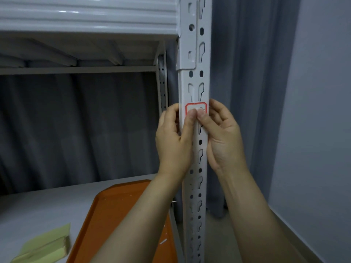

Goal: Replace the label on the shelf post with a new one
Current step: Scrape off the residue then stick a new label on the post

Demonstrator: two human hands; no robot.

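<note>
A white label with a red border [195, 106] sits on the front face of the white perforated shelf post [195, 78]. My left hand [173, 141] wraps the post's left edge and its thumb presses on the label's lower part. My right hand [222, 137] holds the post's right edge, thumb pressing the label beside the left thumb. Both thumbs cover the label's lower half. No second label is visible.
An orange tray [117, 211] lies on the grey shelf board [38, 209] below left, with small white scraps on it. A stack of pale yellow-green paper [45, 245] lies at the bottom left. Grey curtains hang behind, a wall stands at right.
</note>
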